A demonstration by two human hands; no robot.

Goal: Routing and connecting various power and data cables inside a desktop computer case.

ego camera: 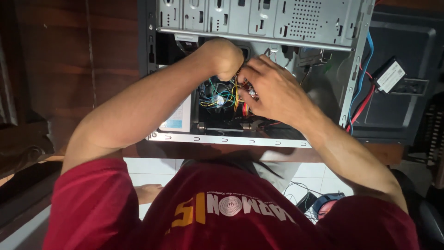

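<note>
An open grey computer case (222,139) lies on its side on a wooden desk in front of me. My left hand (223,56) reaches into it from the left, curled into a fist around a bundle of red and yellow wires (238,92). My right hand (273,90) comes in from the right and meets it, fingertips pinching a small connector (252,92) on the same bundle. Blue, green and yellow wires (215,98) tangle just below my hands. What lies under my palms is hidden.
A power supply with a pale label (178,118) sits at the case's left. The metal drive cage (259,18) runs along the top. Blue and red flat cables (363,88) lead to a small black drive (391,76) on the right. White floor tiles, my foot (148,192) and loose cables (319,203) lie below.
</note>
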